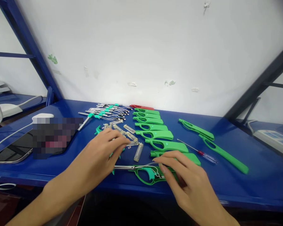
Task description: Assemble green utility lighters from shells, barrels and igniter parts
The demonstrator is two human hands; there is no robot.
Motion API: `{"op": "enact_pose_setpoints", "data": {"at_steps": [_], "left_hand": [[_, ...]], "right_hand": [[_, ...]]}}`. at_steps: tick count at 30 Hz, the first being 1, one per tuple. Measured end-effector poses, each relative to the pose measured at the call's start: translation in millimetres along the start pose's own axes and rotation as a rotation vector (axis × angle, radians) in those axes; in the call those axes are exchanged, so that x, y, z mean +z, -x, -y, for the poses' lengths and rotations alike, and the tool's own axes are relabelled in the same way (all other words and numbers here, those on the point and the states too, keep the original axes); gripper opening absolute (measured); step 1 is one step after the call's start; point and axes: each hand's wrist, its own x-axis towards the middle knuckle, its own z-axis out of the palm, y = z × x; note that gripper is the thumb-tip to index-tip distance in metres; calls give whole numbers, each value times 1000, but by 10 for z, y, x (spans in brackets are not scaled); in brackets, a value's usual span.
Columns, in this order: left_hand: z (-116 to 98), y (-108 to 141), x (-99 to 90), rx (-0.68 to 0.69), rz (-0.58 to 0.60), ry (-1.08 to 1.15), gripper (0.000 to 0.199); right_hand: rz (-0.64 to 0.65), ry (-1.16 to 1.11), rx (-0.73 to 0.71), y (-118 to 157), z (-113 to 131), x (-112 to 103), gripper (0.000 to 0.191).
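At the desk's front edge lies an opened green lighter housing point(141, 180), holding a teal trigger point(150, 173), white wires and a metal tube point(124, 167) that sticks out to the left. My right hand point(186, 179) is over its handle end, thumb and forefinger pinching a thin pale tube point(147, 164). Above the metal tube, my left hand point(106, 150) has its fingers pressed together; whatever they hold is hidden. Clear fuel tanks point(138, 152) lie just beyond the left hand. Several green lighter shells point(166, 145) are lined up behind the right hand.
Metal lighter tubes with wires point(106, 111) are piled at the back, near a red shell point(142, 107). Rightward lie a screwdriver point(206, 156) and two long green shell halves point(226, 155). A phone point(14, 149) and white cable point(11, 135) occupy the left. A white wall point(143, 47) stands behind.
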Motion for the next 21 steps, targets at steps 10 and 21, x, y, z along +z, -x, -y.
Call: {"op": "enact_pose_setpoints", "data": {"at_steps": [10, 21], "left_hand": [[-74, -317, -12, -197, 395, -221, 19], [-22, -270, 242, -166, 478, -269, 24]], "right_hand": [[242, 497, 100, -663, 384, 196, 29], [404, 592, 91, -904, 495, 411, 23]]}}
